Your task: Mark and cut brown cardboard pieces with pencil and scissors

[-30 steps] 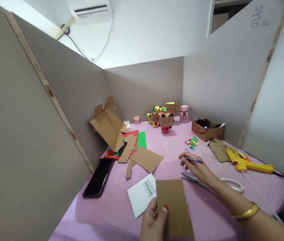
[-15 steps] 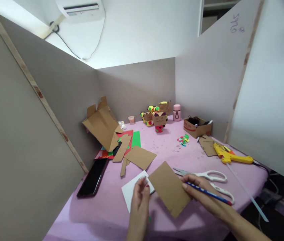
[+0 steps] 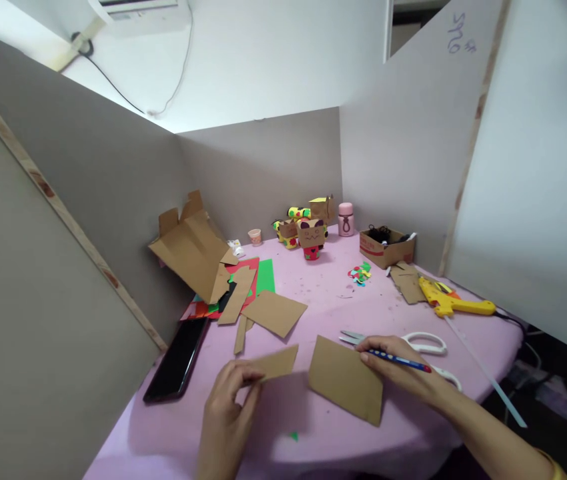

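Observation:
My left hand (image 3: 233, 393) pinches the edge of a cardboard piece (image 3: 281, 362), tilted up from the table with its brown side showing. In my right hand (image 3: 391, 360) is a blue patterned pencil (image 3: 398, 359), together with the top edge of a larger brown cardboard rectangle (image 3: 346, 380). The two pieces are apart, the rectangle right of the other. White-handled scissors (image 3: 428, 343) lie behind my right hand, which hides part of them. Another cardboard sheet (image 3: 276, 312) rests on the pink tablecloth beyond my hands.
At left lie a phone (image 3: 177, 360) and a leaning cardboard box piece (image 3: 191, 250). Small decorated cardboard figures (image 3: 311, 237) and a pink flask (image 3: 346, 220) stand at the back. At right are an open carton (image 3: 386, 251) and a yellow glue gun (image 3: 456, 305) with its cord.
My left hand has moved left, now gripping a cardboard piece; the white face seen earlier beside it no longer shows. The right hand's rectangle has turned slightly and sits lower at its top edge.

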Tool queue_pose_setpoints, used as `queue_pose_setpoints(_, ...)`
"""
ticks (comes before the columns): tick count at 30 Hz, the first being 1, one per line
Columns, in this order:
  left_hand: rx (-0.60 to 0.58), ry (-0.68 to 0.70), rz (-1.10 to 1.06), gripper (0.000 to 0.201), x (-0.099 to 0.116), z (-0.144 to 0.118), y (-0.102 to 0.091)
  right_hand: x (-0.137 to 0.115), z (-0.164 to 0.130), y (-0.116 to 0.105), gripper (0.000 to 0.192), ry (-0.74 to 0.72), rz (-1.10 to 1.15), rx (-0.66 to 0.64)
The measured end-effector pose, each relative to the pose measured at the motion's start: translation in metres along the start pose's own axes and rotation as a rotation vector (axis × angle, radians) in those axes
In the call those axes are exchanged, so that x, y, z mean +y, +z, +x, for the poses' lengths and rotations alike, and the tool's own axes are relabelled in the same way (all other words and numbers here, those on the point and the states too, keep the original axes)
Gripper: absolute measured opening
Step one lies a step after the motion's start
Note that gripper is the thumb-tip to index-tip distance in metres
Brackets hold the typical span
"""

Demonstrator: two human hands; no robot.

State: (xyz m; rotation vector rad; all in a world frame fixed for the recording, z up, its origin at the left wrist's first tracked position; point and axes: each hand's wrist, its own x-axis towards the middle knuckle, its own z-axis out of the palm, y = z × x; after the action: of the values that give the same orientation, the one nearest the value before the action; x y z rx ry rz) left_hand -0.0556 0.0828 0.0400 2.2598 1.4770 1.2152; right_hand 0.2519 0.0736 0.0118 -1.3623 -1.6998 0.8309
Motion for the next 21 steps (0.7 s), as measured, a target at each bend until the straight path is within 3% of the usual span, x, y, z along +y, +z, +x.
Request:
queue_pose_setpoints(3, 0.182, 0.265, 0.042, 0.012, 0.002, -0.013, 0.007, -0.003, 0.001, 0.0, 0.02, 0.002, 0.021, -0.006)
queue_pose_setpoints(5, 0.194, 0.339, 0.047, 0.02, 0.004, -0.024, 0.022, -0.008, 0.001, 0.001, 0.018, 0.009, 0.036, -0.008)
queue_pose_setpoints(6, 0.141, 0.396, 0.043, 0.022, 0.006, -0.029, 0.03, -0.012, 0.001, 0.002, 0.017, 0.014, 0.045, -0.008)
queue_pose_setpoints(11, 0.051, 0.403, -0.084, 0.027, 0.018, -0.047, 0.07, -0.022, -0.001, 0.012, 0.018, 0.092, 0.159, -0.021)
queue_pose_setpoints(14, 0.028, 0.332, -0.191, 0.025, 0.019, -0.051, 0.084, -0.021, -0.002, 0.021, 0.023, 0.154, 0.242, -0.06)
queue_pose_setpoints(18, 0.004, 0.261, -0.269, 0.03, 0.02, -0.053, 0.09, -0.02, -0.003, 0.026, 0.02, 0.149, 0.277, -0.081)
queue_pose_setpoints(21, 0.004, 0.181, -0.317, 0.03, 0.023, -0.049, 0.079, -0.023, -0.003, 0.022, 0.019, 0.106, 0.24, -0.056)
